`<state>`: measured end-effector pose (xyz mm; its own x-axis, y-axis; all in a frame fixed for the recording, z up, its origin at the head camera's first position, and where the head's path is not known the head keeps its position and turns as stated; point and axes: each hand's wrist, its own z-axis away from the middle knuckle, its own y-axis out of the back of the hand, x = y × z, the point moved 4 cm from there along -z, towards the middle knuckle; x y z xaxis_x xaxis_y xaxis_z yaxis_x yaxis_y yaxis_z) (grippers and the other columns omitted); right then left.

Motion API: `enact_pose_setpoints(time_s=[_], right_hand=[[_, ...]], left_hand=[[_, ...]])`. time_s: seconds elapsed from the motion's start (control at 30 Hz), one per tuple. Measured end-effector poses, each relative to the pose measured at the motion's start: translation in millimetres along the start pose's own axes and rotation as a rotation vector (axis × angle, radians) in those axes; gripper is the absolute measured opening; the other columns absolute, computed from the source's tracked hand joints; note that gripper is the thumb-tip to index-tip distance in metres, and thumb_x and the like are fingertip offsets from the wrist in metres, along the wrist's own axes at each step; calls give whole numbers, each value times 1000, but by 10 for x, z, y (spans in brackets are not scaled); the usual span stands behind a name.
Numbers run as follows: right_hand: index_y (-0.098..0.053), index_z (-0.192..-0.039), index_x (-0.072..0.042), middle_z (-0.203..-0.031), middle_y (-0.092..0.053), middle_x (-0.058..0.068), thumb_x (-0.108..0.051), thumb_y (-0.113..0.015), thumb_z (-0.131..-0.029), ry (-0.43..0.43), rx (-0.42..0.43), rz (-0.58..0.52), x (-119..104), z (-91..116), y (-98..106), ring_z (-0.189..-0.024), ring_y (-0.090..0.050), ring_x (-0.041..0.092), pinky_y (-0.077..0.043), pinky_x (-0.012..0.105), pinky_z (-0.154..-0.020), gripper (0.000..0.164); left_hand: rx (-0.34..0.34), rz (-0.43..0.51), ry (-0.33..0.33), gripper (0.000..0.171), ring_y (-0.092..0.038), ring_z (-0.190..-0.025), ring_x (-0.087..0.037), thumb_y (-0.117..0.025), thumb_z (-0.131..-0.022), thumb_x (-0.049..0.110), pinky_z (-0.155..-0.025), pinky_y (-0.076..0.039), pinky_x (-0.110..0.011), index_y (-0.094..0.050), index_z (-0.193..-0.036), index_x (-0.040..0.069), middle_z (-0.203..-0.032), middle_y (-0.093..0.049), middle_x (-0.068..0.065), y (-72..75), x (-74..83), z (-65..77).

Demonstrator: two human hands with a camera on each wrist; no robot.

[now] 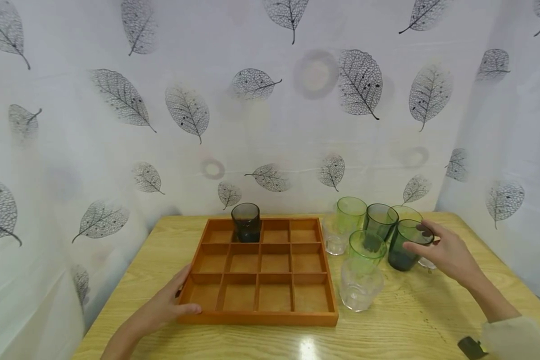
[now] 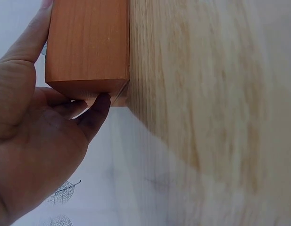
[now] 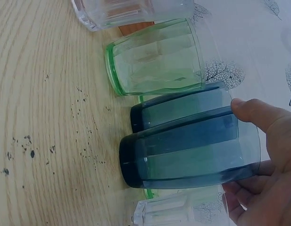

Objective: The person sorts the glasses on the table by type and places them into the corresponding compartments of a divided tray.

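Tray (image 1: 258,318): one, wooden, twelve compartments in three rows of four, lying on the table (image 1: 139,280) in front of you. Your left hand (image 1: 166,302) grips its near left corner, thumb over the rim; the left wrist view adds your fingers bent against the outer side, mostly hidden from the head view.

Held glass (image 1: 402,256): one, dark, right of the tray. Your right hand (image 1: 452,257) spans its mouth, thumb and fingers closed on opposite sides near the rim. Whether its base touches the table is hard to judge.

Other dark glasses: two. One (image 1: 246,225) stands in the back row, second compartment from the left; one (image 1: 378,222) is just behind the held glass.

Green glasses (image 1: 366,247): three, beside the tray.

Clear glasses (image 1: 360,290): three; the right wrist view shows one beside your fingers, largely covered in the head view.

Curtain (image 1: 261,130): leaf-printed, behind.
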<state>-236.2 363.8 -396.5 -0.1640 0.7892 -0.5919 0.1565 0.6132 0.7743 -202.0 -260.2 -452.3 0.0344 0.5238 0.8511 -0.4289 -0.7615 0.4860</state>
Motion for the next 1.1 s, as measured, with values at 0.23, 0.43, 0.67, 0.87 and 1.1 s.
enact_pose_setpoints(time_s=[0.23,0.43,0.67,0.87,1.1], right_hand=[[-30,-155,14,-146,-46,37,-36,-75,-97,-30,6,-11,-7,72,-9,-118,-50,55,-46,60,-89,89],[-37,-153,11,-142,-52,32,-36,-77,-95,-19,50,-13,-69,131,61,-115,-53,49,-46,26,-78,85],[-43,-153,7,-140,-55,29,-36,-78,-94,-18,81,-5,-231,187,181,-108,-56,27,-46,20,-65,81],[-45,-154,2,-143,-51,26,-35,-79,-94,-11,78,-7,-357,218,296,-101,-45,-8,-44,22,-63,78],[-44,-156,-1,-145,-52,26,-35,-78,-94,-23,59,-21,-512,200,403,-98,-41,-15,-41,19,-68,78]], left_hand=[[-11,-5,-4,109,-3,-149,-59,-77,-96,25,-114,-24,-71,4,-164,-3,-167,7,-33,-22,18,6],[-8,-4,6,108,-2,-150,-57,-76,-97,26,-115,-23,-70,4,-164,-3,-167,7,-32,-17,18,2],[1,-10,11,109,-1,-150,-57,-77,-96,28,-114,-23,-71,4,-164,-3,-167,7,-32,-15,19,9],[-2,-9,13,109,0,-150,-56,-76,-96,27,-114,-23,-71,4,-164,-3,-167,7,-32,-19,18,9],[-1,-5,11,109,0,-151,-56,-76,-96,27,-115,-20,-71,4,-163,-4,-167,7,-32,-15,38,19]])
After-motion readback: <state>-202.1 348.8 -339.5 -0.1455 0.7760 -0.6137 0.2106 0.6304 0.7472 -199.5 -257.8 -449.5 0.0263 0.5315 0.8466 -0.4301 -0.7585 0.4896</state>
